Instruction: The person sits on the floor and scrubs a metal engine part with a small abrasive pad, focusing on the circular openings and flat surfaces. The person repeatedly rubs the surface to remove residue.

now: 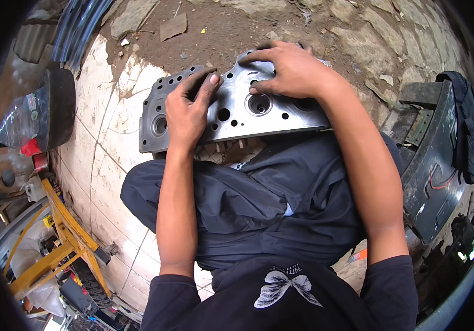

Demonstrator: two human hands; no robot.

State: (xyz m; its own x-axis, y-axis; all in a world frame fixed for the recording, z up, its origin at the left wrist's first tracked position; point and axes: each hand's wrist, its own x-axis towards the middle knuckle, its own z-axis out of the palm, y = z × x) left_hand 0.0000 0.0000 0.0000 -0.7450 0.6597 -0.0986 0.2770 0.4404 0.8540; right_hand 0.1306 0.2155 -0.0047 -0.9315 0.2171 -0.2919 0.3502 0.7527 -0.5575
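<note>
A grey metal cylinder head (242,126) with a shiny machined face, round valve seats and several bolt holes lies in front of my crossed legs. My left hand (190,107) is over its left part, thumb and index finger brought together at the tips near the middle of the face; whatever they pinch, if anything, is too small to make out. Across the right part rests my right hand (295,71), fingers spread toward the far edge and thumb beside a valve seat (259,104). Its other fingertips are partly hidden.
White floor tiles (107,165) lie left, dirt and stones (358,49) beyond. A dark container with a plastic bottle (19,121) and a yellow metal frame (63,237) stand left. On the right is a dark metal box (433,187) with a black cloth (466,127) over it.
</note>
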